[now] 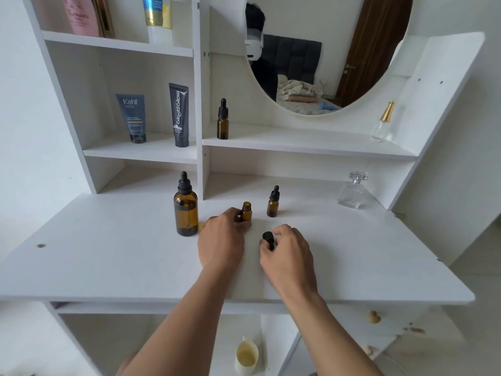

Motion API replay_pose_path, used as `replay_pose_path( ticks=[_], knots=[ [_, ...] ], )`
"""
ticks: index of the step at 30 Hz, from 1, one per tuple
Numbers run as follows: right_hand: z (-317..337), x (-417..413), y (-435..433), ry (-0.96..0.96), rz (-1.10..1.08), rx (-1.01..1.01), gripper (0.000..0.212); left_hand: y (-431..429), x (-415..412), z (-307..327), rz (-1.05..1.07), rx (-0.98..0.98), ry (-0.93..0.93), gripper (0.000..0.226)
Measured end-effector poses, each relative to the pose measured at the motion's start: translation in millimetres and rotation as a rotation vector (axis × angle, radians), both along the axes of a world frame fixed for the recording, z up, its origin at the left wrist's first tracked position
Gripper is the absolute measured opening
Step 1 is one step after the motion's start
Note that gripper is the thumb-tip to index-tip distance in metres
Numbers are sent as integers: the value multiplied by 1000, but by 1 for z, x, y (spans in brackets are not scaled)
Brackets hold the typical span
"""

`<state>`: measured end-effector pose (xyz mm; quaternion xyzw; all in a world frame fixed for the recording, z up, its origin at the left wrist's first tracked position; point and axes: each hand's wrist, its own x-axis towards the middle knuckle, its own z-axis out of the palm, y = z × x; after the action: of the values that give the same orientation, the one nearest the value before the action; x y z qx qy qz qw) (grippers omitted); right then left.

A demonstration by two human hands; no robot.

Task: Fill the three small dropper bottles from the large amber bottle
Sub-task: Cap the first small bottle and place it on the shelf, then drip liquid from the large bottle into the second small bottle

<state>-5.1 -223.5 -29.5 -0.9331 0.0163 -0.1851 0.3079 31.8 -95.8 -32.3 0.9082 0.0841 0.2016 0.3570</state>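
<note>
The large amber bottle (186, 211) stands capped with a black dropper on the white desk (108, 253), left of centre. Just right of it my left hand (221, 237) grips an uncapped small amber bottle (246, 212) around its base. My right hand (287, 249) holds that bottle's black dropper cap (268, 238) low over the desk. A second small dropper bottle (273, 203), capped, stands behind and to the right. A third small capped dropper bottle (222, 121) stands on the shelf below the mirror.
A clear glass perfume bottle (352, 192) sits at the desk's back right, another with a gold cap (383, 123) on the shelf above. Two dark tubes (179, 115) stand in the left cubby. A round mirror (325, 50) hangs behind.
</note>
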Motion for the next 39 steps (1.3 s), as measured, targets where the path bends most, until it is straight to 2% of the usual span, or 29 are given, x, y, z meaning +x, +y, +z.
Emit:
replay_pose_path(
  ticks=[12, 18, 22, 28, 30, 32, 35, 37, 39],
  knots=[
    [1, -3, 0, 35, 8, -29, 27, -1, -3, 4, -2, 12, 27, 30],
    [0, -3, 2, 1, -10, -9, 35, 0, -8, 6, 8, -87, 23, 40],
    [3, -3, 1, -41, -31, 4, 46, 1, -26, 5, 55, -124, -44, 33],
    [30, 5, 19, -164, 86, 67, 39, 16, -48, 4, 278, -136, -259, 19],
    [47, 11, 32, -148, 179, 66, 38, 27, -50, 4, 368, -165, -290, 30],
    [64, 18, 46, -102, 284, 26, 39, 37, -48, 7, 415, -239, -281, 51],
    [89, 29, 68, -25, 412, 2, 42, 50, -42, 10, 349, -330, -220, 74],
    [102, 36, 81, 31, 464, -24, 47, 56, -37, 10, 299, -343, -181, 81],
    [111, 43, 93, 78, 493, -77, 54, 60, -33, 9, 274, -360, -149, 78]
  ],
)
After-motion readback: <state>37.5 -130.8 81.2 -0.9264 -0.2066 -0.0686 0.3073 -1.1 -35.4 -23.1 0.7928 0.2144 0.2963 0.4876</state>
